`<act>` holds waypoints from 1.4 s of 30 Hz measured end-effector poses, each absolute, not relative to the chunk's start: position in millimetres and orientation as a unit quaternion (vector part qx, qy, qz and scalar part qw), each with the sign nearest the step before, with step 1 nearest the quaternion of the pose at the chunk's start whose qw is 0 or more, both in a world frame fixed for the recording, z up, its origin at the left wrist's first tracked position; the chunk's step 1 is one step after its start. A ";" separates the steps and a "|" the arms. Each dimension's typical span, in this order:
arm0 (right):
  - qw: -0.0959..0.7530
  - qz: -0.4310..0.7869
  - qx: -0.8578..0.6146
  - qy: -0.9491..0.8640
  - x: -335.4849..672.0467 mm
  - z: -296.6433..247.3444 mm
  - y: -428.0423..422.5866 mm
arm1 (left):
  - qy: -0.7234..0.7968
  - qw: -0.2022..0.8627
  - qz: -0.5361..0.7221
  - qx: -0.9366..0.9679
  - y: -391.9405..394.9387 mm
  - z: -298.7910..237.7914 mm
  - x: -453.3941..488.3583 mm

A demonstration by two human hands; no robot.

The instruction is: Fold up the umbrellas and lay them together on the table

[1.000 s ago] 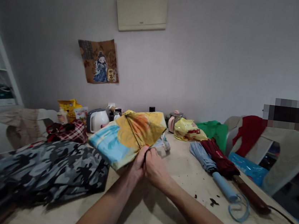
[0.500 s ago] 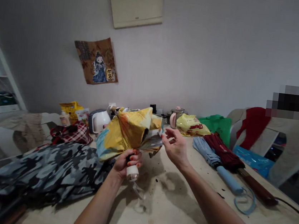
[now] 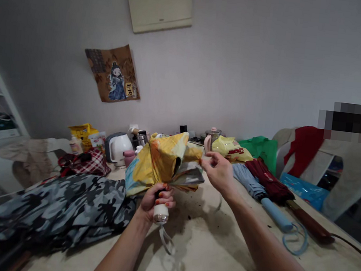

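Note:
A yellow patterned folding umbrella (image 3: 154, 163) with a patch of blue is held up over the table, its canopy loosely bunched. My left hand (image 3: 159, 199) is wrapped round its short handle, the white end and a wrist strap (image 3: 166, 240) showing below. At the canopy's right side, my right hand (image 3: 218, 170) pinches the edge of a yellow fold between thumb and fingers. Grey inner cloth shows under that fold. A grey camouflage umbrella (image 3: 61, 209) lies to the left of my left forearm.
On the right lie a light blue umbrella (image 3: 276, 214) and a dark red umbrella (image 3: 268, 180). A white kettle (image 3: 120, 148), a yellow plastic bag (image 3: 231, 149) and a green bag (image 3: 260, 149) stand at the back. Beyond the table's right edge a person in red (image 3: 305, 150) sits by a chair.
My right hand has closed on the canopy's edge and pulls a yellow fold out to the right. The umbrella has shifted slightly right. The view has turned a little.

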State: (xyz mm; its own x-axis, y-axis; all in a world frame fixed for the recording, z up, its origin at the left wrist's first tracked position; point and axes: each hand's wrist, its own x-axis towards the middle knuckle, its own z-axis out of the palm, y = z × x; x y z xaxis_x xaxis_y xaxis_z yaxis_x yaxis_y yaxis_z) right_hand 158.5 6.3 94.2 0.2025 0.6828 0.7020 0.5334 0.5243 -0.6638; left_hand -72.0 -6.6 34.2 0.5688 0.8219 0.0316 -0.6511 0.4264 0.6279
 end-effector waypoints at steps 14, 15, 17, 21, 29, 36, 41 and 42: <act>0.637 0.173 -0.415 -0.625 98.3 62.2 -11.7 | 0.180 0.818 0.408 0.362 -13.6 27.1 -52.4; 0.652 0.199 -0.378 -0.626 101.3 65.0 -11.1 | 0.174 0.818 0.415 0.360 -12.7 27.7 -54.2; 0.684 0.206 -0.331 -0.617 113.6 76.1 -10.8 | 0.173 0.813 0.418 0.366 -9.9 29.5 -60.3; 0.727 0.064 -0.330 -0.599 156.6 113.7 -13.3 | 0.214 0.797 0.359 0.436 -4.7 31.1 -73.7; 0.215 0.164 -0.379 -0.885 198.2 161.7 -25.5 | 0.256 0.785 0.273 0.494 -4.7 22.6 -74.0; 0.235 0.057 -0.261 -0.935 192.9 171.2 -40.0 | 0.275 0.779 0.285 0.487 -1.8 22.3 -71.6; 0.204 0.253 -0.242 -0.914 187.7 177.3 -57.9 | 0.288 0.762 0.293 0.501 -2.9 21.2 -71.7; 0.179 0.235 -0.262 -0.919 185.5 178.9 -59.0 | 0.290 0.760 0.291 0.504 -3.2 20.3 -71.6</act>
